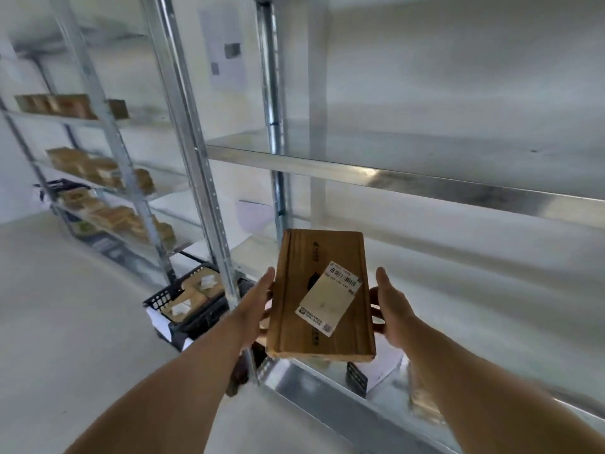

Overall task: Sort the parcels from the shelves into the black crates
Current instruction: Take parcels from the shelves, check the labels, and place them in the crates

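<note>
Lower centre of the frame, the flat cardboard parcel (294, 306) looks light and stiff, with left hand (257, 304) and right hand (394, 311) fingers (377, 303) clamped round its long edges.

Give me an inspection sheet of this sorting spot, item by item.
Surface: metal shelf straight ahead; pale floor to the left.
Job's things: labelled brown parcel held in the air; black crate on the floor at left, with crate parcels inside; shelf parcels on the far rack.
Clutter: dark item and white sheet on the low shelf, too blurred to name.
Grippers: left hand and right hand grip the parcel's opposite long edges.
Cables: nothing seen.
Surroundings: white wall with a paper notice.
</note>
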